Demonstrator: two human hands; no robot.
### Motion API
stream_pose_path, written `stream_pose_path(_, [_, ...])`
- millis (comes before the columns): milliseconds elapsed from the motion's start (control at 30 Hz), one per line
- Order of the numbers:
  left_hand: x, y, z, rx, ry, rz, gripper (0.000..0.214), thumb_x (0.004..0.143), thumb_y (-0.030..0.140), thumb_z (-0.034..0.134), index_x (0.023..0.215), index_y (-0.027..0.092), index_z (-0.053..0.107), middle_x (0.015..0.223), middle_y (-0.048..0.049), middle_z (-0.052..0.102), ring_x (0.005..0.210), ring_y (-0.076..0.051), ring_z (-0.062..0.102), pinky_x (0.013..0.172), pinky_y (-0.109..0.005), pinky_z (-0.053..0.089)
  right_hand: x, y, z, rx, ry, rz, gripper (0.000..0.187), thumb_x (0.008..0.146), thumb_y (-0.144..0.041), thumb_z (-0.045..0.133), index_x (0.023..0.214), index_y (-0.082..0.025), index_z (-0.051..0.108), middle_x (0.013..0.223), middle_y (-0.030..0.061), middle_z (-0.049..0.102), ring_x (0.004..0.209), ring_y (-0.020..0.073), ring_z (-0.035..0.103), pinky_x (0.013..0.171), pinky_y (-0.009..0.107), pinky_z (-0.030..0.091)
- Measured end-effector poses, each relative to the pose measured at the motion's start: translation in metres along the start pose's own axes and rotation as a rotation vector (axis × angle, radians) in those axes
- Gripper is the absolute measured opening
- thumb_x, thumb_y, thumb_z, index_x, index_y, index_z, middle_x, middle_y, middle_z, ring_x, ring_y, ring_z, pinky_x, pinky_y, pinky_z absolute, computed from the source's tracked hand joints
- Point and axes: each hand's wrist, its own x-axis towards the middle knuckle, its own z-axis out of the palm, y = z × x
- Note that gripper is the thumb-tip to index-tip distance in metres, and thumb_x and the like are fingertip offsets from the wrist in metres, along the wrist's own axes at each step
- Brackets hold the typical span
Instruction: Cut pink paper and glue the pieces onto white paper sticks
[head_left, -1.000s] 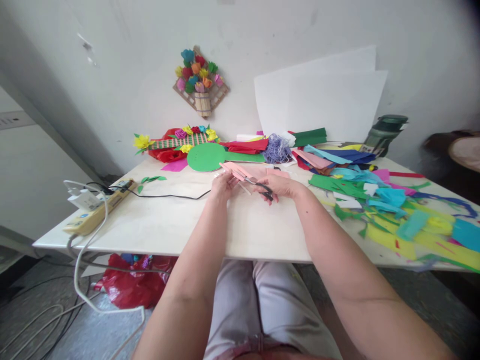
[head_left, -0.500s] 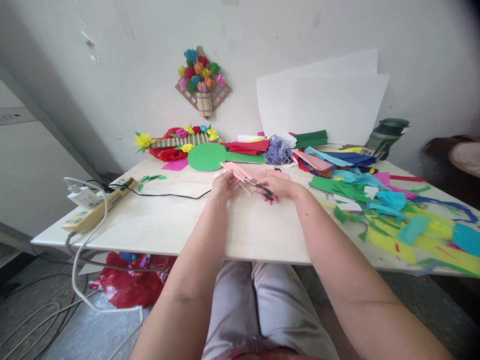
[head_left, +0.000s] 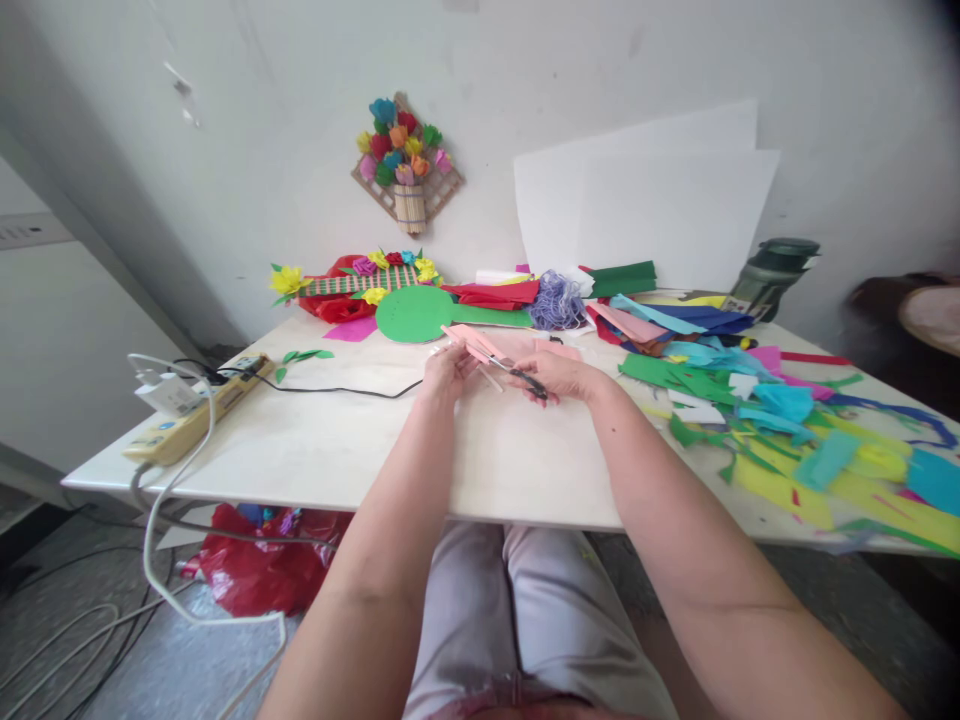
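My left hand pinches a folded strip of pink crepe paper near the middle of the table. In my right hand are scissors with black handles, their blades pointing left against the pink paper. More pink paper lies just behind my right hand. Beyond my hands rests a green paper disc with a long green strip running right from it. A thin pale stick-like piece shows between my hands, partly hidden.
Coloured paper scraps cover the right side. A dark bottle stands at the back right. Purple yarn and red paper lie at the back. To the left, a power strip holds a white charger; a black cable crosses toward my left hand.
The scissor handles have drawn closer together as my right hand's fingers closed. My left hand and the pink paper have stayed in nearly the same place.
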Motion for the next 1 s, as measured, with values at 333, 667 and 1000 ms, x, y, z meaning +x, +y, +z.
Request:
stream_pose_path(333, [0.0002,0.0006,0.0,0.0,0.0,-0.002,0.012,0.076,0.006,0.053,0.066,0.011,0.058,0.058,-0.0028,0.063,0.052,-0.009,0.06,0.063,-0.022,0.052,-0.0015,-0.0037,0.0015,0.037,0.018,0.014,0.033,0.077,-0.049,0.055,0.08,-0.016,0.057,0.05,-0.0034,0.05,0.037,0.0066,0.047,0.028,0.017,0.031])
stream_pose_path(667, [0.0004,0.0013,-0.0005,-0.017,-0.015,0.006,0.011,0.076,0.007,0.053,0.066,0.01,0.057,0.058,-0.0033,0.063,0.053,-0.009,0.06,0.056,-0.02,0.05,0.0012,-0.0005,0.0011,0.019,0.041,0.014,0.036,0.076,-0.052,0.055,0.082,-0.017,0.059,0.05,-0.0042,0.05,0.034,0.0058,0.045,0.027,0.017,0.031])
stream_pose_path(1000, [0.0016,0.0006,-0.0009,-0.017,-0.022,0.009,0.01,0.076,0.006,0.053,0.068,0.009,0.057,0.058,-0.0034,0.062,0.051,-0.009,0.059,0.055,-0.019,0.05,0.0024,0.0012,0.0006,-0.018,0.044,0.027,0.038,0.072,-0.053,0.059,0.08,-0.015,0.059,0.05,-0.0024,0.052,0.037,0.0061,0.048,0.03,0.016,0.032])
